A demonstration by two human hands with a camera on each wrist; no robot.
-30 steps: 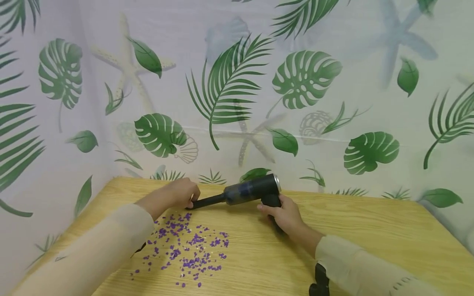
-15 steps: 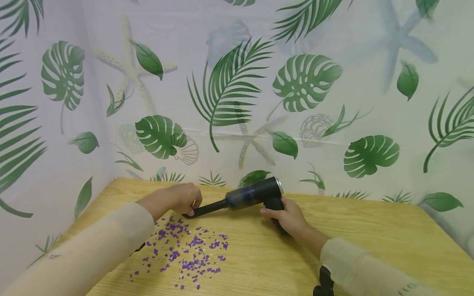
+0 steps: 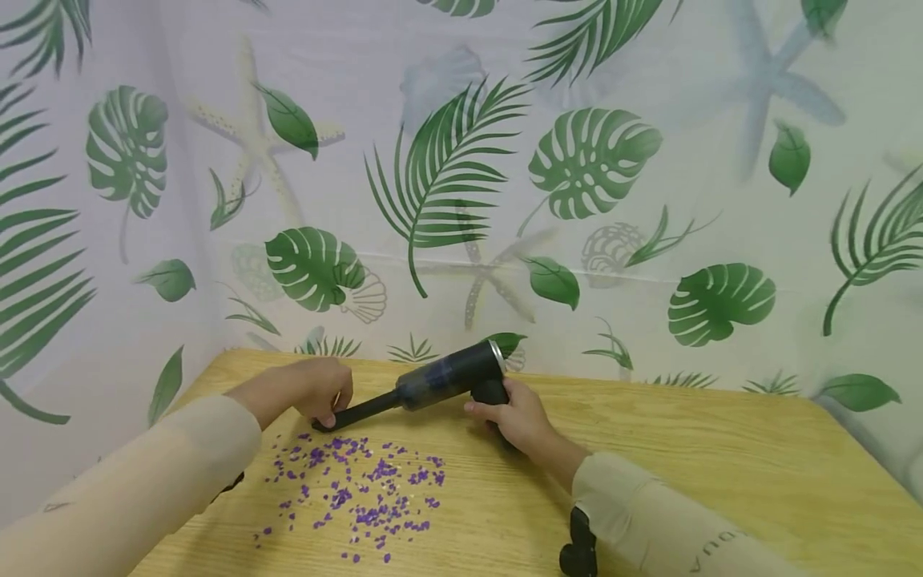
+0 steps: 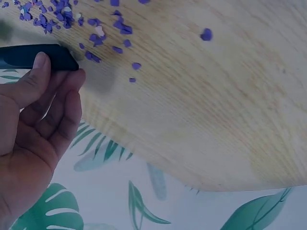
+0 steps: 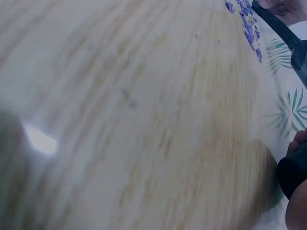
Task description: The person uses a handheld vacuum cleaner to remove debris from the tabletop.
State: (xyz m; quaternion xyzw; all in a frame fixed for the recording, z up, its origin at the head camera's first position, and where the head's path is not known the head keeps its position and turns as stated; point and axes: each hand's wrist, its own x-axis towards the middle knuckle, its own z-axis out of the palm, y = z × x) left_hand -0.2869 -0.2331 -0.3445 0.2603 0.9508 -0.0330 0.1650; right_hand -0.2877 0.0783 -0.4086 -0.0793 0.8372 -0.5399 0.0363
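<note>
A black handheld vacuum cleaner (image 3: pixel 447 377) with a partly clear, bluish barrel is held slantwise above the far part of the table. My right hand (image 3: pixel 522 417) grips its handle (image 5: pixel 292 175). At the other end, my left hand (image 3: pixel 320 389) pinches the tip of the long narrow nozzle (image 4: pixel 62 56) between thumb and fingers. The nozzle end lies low by the table, beside the far-left border of a spread of small purple paper-like scraps (image 3: pixel 371 517). A few pale bits (image 4: pixel 100 31) are mixed in. Whether the tip touches the tabletop, I cannot tell.
The wood-grain table (image 3: pixel 685 457) runs back to a white cloth backdrop (image 3: pixel 447 312) printed with green leaves, starfish and shells. A black wrist-worn device (image 3: pixel 579 545) hangs below the right sleeve (image 3: pixel 649 505).
The vacuum cleaner and both hands have shifted left, and the nozzle tip has come slightly nearer. More scraps at the far left of the spread now show.
</note>
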